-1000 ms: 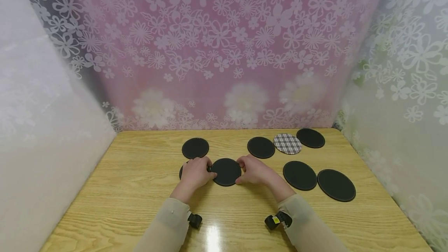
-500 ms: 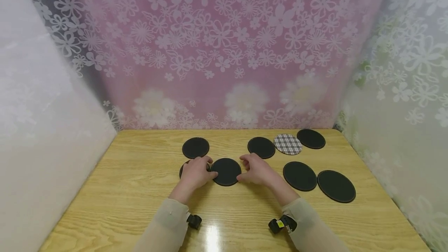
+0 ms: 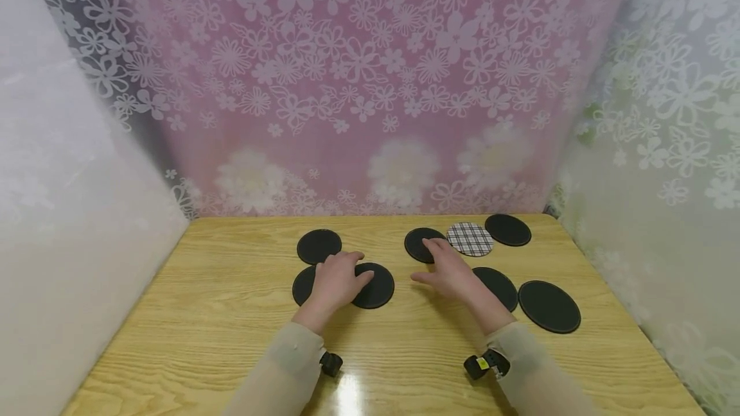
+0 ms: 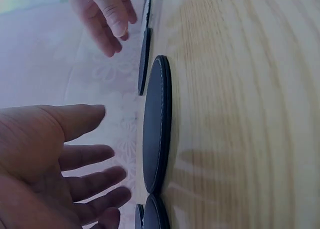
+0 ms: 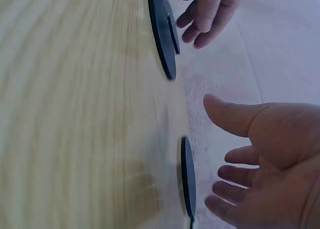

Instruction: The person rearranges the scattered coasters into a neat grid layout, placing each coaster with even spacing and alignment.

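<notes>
My left hand hovers over two black round coasters with stitched edges, the left coaster and the middle coaster, partly covering both. In the left wrist view its fingers are spread and hold nothing, and the middle coaster lies flat on the wood below. My right hand is raised to the right of it, thumb and fingers apart, palm bare in the right wrist view. It overlaps the edges of the back-middle black coaster and the front-right black coaster.
A plaid coaster lies at the back right beside another black coaster. One more black coaster lies far right, and another at back left. Flowered curtains surround the wooden table on three sides.
Both hands have lifted off the middle coaster. The right hand has moved right, away from its edge; the left has risen and shifted slightly right. The coasters stay in place.
</notes>
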Demonstrator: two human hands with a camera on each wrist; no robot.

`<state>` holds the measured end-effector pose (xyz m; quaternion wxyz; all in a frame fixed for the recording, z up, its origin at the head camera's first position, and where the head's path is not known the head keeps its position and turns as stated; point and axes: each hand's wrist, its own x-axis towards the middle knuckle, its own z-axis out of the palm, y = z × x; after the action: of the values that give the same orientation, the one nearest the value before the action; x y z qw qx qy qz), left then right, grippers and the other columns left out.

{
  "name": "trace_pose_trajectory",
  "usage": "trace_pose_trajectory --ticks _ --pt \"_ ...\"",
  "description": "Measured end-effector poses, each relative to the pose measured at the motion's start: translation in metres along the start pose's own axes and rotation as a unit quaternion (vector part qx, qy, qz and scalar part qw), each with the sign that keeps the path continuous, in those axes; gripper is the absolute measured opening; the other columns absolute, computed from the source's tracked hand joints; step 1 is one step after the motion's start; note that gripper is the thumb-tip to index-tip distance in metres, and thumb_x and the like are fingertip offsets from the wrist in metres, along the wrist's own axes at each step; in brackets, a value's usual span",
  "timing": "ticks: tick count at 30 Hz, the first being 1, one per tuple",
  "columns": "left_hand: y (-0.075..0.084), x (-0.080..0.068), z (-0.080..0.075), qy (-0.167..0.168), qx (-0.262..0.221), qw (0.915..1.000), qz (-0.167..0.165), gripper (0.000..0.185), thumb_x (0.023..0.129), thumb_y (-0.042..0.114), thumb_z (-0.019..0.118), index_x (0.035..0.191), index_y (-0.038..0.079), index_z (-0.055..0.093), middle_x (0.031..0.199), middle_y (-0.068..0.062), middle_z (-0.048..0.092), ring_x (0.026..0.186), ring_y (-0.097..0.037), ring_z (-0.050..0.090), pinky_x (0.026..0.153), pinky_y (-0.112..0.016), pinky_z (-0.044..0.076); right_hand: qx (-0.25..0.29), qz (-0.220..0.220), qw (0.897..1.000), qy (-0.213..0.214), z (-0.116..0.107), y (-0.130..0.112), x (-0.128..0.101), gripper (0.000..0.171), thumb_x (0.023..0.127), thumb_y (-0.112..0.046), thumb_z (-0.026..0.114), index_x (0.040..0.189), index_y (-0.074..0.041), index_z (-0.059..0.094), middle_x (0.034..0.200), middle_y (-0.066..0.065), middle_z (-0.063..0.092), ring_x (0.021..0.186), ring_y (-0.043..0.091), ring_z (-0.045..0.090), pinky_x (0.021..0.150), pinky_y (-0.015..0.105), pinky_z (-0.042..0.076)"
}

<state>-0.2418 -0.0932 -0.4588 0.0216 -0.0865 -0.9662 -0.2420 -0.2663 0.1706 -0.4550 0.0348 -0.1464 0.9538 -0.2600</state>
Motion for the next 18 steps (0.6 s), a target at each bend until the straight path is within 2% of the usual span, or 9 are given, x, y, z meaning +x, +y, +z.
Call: trace_pose_trajectory --ticks 4,10,18 --pt "0.008 0.003 0.002 -0.003 0.013 0.9999 -0.003 0.055 0.109 0.044 0.072 0.153 0.012 0.066 0.158 -0.016 0.060 0.146 -0.045 0.053 0.114 -0.072 0.040 -0.025 -0.003 1.000 -0.013 -0.011 0.008 -0.002 0.090 0.104 -0.032 0.081 0.169 0.007 0.033 0.172 0.034 0.030 0.158 0.058 0.028 0.122 0.071 0.032" --pt "0.017 0.015 0.009 -0.024 0.036 0.9991 0.004 0.063 0.111 0.049 0.066 0.162 0.013 0.057 0.173 -0.016 0.043 0.159 -0.043 0.038 0.120 -0.072 0.033 -0.060 0.000 0.998 -0.013 -0.023 0.024 0.000 0.092 0.106 -0.036 0.078 0.170 0.008 0.028 0.174 0.036 0.026 0.160 0.057 0.026 0.124 0.070 0.029" --pt "0.035 0.033 0.015 -0.041 0.066 0.9969 0.016 0.066 0.112 0.053 0.063 0.165 0.014 0.052 0.174 -0.014 0.041 0.162 -0.040 0.034 0.124 -0.068 0.031 -0.091 -0.006 0.996 -0.004 -0.031 0.041 0.005 0.089 0.107 -0.034 0.077 0.168 0.012 0.030 0.173 0.037 0.027 0.159 0.056 0.027 0.125 0.069 0.028"
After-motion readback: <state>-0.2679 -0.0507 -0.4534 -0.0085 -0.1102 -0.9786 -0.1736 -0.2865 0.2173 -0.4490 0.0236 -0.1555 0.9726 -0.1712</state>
